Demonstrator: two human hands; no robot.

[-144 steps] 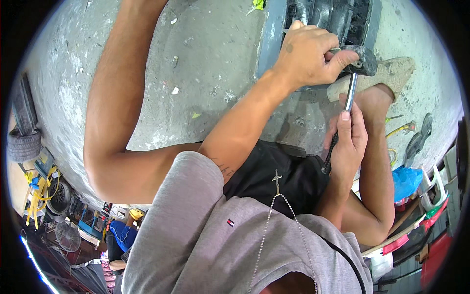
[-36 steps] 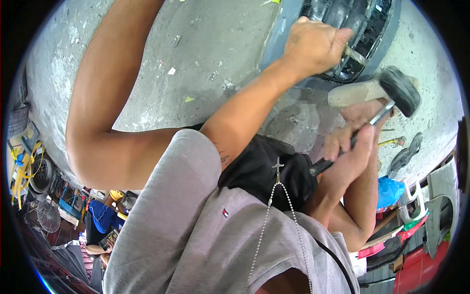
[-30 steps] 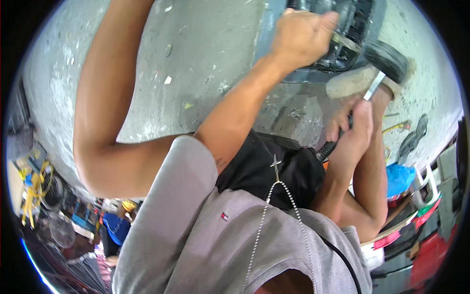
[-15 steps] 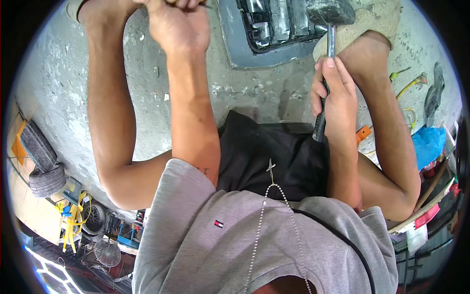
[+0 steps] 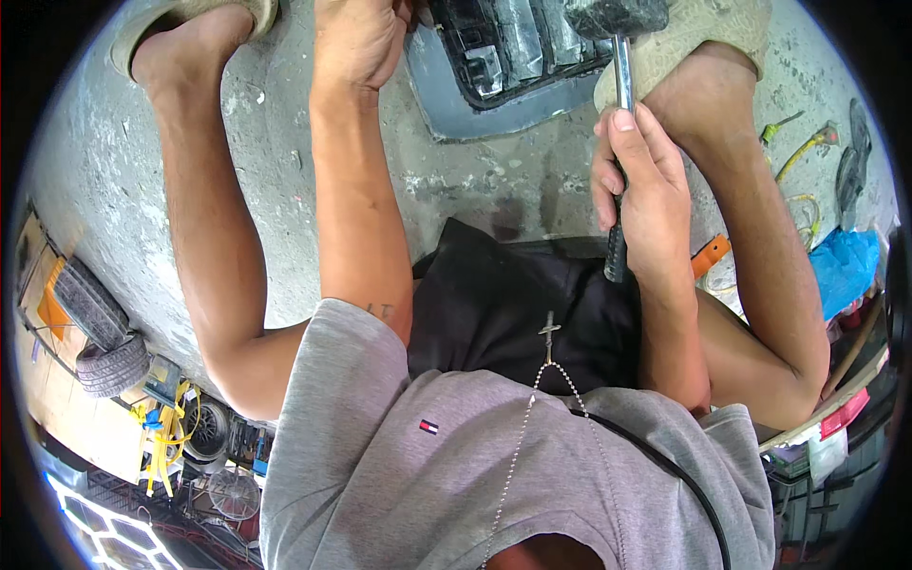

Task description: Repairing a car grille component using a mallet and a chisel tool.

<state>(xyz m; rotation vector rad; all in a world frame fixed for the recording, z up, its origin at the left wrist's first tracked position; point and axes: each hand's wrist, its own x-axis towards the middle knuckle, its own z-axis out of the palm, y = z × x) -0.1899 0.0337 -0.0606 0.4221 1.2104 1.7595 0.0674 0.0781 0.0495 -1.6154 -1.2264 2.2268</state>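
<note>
My right hand (image 5: 646, 180) grips the black handle of a hammer (image 5: 622, 66) with a metal shaft. Its black head is raised at the top edge, over a grey vehicle panel with a dark grille (image 5: 503, 90) lying on the concrete floor. My left hand (image 5: 356, 43) is closed into a fist at the panel's left edge. Its fingertips are cut off by the top of the picture, so the thin metal rod seen in it earlier is hidden. I squat with one sandalled foot (image 5: 190, 28) on the left and the other (image 5: 698, 43) beside the hammer.
Loose hand tools (image 5: 803, 152), a blue plastic bag (image 5: 845, 266) and an orange piece (image 5: 711, 255) lie on the floor to the right. Stacked tyres (image 5: 100, 328) and cluttered gear sit at the lower left. Crates stand at the lower right.
The view has swung, bringing my left foot and the panel to the top. My left hand moved from the panel's right part to its left edge. The hammer stays raised in my right hand.
</note>
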